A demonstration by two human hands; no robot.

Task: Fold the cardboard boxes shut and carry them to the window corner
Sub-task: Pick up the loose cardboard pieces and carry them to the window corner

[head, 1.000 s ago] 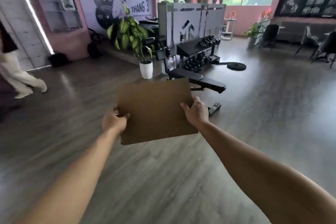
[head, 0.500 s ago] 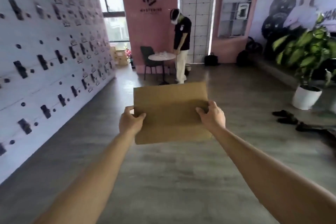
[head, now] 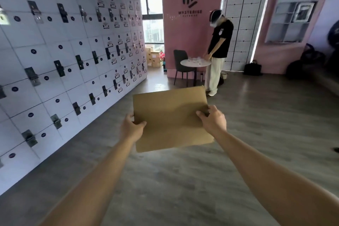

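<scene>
Cardboard box gripped at sides by left hand, right hand.

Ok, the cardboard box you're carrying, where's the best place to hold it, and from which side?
Probably as it is held now: the cardboard box is broad and shallow with its flat face up, so take the two opposite side edges, one from each side. The left hand grips the left edge and the right hand the right edge, thumbs on top and fingers curled under.
</scene>
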